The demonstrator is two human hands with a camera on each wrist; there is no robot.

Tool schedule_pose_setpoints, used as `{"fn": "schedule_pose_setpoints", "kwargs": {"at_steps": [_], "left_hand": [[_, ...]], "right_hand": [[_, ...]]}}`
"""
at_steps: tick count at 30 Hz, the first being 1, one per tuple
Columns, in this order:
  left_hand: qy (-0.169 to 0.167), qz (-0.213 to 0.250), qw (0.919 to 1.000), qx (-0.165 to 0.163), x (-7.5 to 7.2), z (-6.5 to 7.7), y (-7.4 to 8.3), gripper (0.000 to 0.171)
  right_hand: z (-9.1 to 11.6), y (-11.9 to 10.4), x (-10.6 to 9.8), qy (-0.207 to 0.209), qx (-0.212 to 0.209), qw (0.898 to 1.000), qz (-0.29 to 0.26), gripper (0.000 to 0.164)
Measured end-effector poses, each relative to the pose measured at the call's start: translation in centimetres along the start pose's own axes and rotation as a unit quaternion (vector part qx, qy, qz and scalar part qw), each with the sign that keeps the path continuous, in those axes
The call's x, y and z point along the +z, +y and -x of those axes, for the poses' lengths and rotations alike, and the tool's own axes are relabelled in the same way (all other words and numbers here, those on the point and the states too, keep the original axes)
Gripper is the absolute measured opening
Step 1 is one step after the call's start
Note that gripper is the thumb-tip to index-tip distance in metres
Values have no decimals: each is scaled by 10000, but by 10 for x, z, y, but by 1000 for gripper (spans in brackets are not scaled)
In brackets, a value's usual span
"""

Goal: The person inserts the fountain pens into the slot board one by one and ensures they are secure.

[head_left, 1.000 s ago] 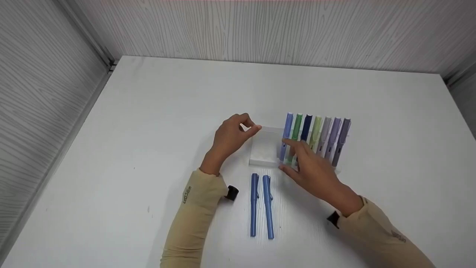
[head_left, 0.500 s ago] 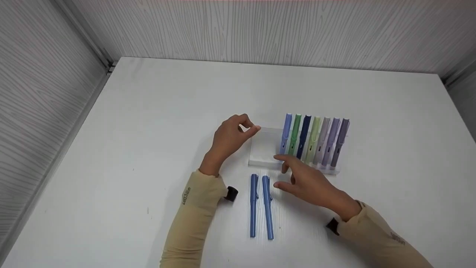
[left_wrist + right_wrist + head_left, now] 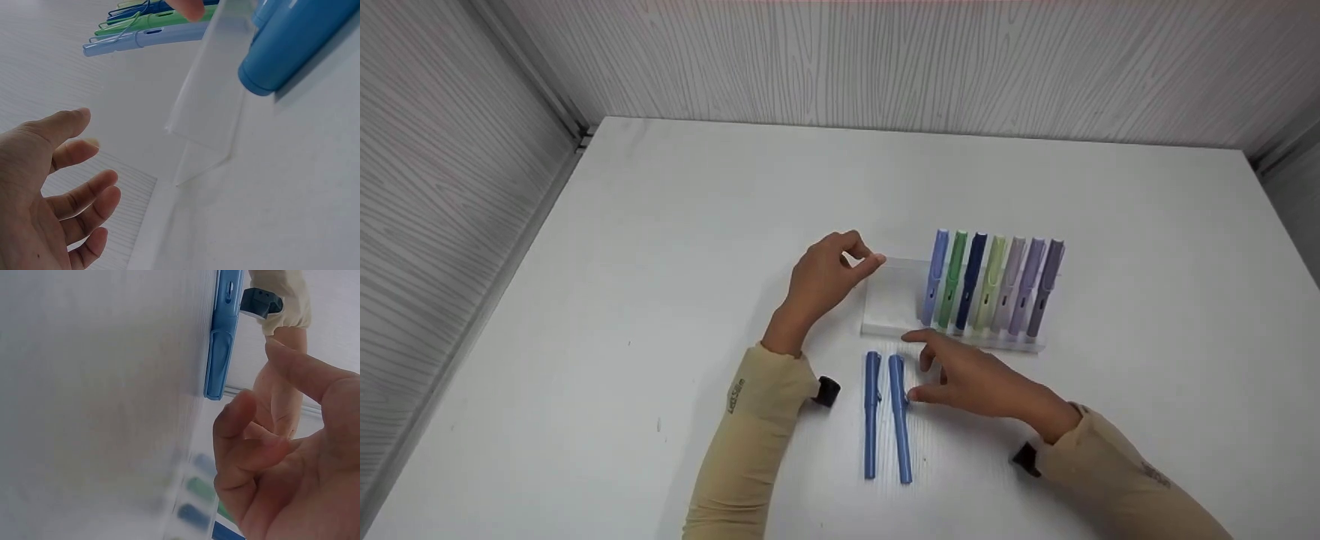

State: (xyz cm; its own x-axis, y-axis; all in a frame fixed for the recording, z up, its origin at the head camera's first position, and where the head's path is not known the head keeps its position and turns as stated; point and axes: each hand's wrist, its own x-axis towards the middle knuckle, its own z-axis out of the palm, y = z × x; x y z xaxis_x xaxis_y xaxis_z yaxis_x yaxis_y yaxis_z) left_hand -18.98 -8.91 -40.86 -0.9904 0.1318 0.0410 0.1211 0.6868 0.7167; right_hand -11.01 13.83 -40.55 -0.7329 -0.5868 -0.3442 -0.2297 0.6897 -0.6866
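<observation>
A clear and white pen stand (image 3: 891, 300) holds several capped pens upright in its right part, from light blue (image 3: 939, 262) through green (image 3: 956, 262) to dark purple (image 3: 1050, 274). My left hand (image 3: 829, 266) hovers at the stand's left back corner, fingers loosely bent and holding nothing. In front of the stand lie two blue pens, a left one (image 3: 871, 420) and a right one (image 3: 901, 427). My right hand (image 3: 971, 375) is beside the right one, with thumb and index finger spread near its cap and nothing gripped. Whether the thumb touches the clip, I cannot tell.
The stand rests on a white table (image 3: 697, 187) backed by a wood-grain panel (image 3: 885, 67). Another panel (image 3: 450, 187) rises on the left. A black wrist camera (image 3: 827, 391) sticks out from the left sleeve.
My right hand has moved away from the upright light blue pen, forward and left toward the right blue pen on the table. My left hand has stayed almost still.
</observation>
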Motion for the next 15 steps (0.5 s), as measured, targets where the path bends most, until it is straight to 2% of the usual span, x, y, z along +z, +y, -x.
{"fn": "schedule_pose_setpoints", "kwargs": {"at_steps": [5, 15], "left_hand": [[25, 25, 10000, -5, 0, 1, -1, 28], [40, 21, 10000, 19, 1, 0, 0, 28]], "right_hand": [[-3, 0, 2, -192, 25, 9998, 108, 73], [-7, -3, 6, -312, 130, 9984, 451, 71]]}}
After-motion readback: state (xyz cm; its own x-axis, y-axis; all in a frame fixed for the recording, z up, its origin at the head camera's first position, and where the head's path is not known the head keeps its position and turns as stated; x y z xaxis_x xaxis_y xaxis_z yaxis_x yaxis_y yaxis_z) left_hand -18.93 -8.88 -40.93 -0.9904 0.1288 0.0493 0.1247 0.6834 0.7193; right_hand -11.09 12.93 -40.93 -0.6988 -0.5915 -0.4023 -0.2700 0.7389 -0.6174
